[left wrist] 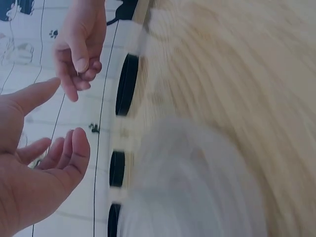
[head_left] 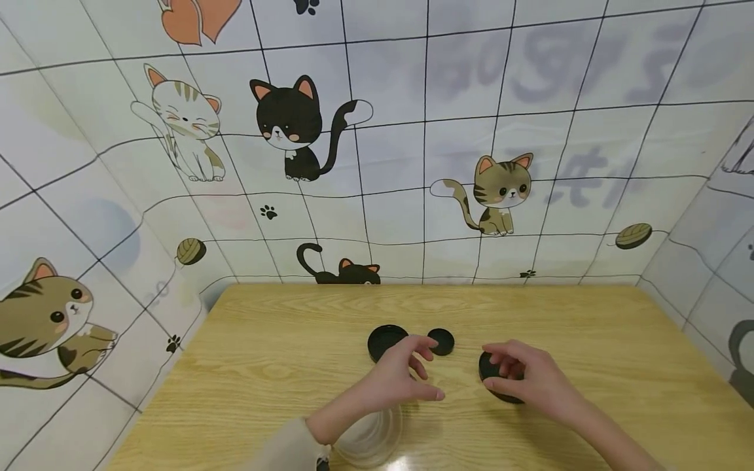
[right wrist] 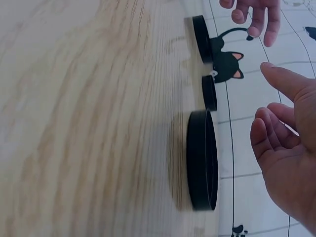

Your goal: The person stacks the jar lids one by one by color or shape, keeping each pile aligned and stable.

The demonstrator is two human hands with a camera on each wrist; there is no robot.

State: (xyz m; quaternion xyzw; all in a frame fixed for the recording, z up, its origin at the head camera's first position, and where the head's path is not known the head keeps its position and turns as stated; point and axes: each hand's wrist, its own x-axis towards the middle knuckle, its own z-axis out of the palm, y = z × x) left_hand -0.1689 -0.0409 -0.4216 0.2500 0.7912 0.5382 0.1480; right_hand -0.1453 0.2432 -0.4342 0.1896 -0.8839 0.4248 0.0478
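My left hand (head_left: 400, 374) hovers over the table with thumb and fingers apart and nothing between them. Below its wrist stands a clear round container (head_left: 377, 439), partly covered by the forearm; it looks large and blurred in the left wrist view. My right hand (head_left: 533, 381) is held above a black round lid (head_left: 487, 367), fingers loosely bent and holding nothing. The right wrist view shows that lid (right wrist: 197, 160) apart from the hand. Farther back lie another black round lid (head_left: 384, 340), partly behind the left fingers, and a smaller black disc (head_left: 443, 343).
The wooden table (head_left: 283, 333) has its far edge against a wall sheet (head_left: 389, 157) printed with cartoon cats and grid lines. Similar sheets hang at the left and right sides. Bright glare shows on the wood near the container.
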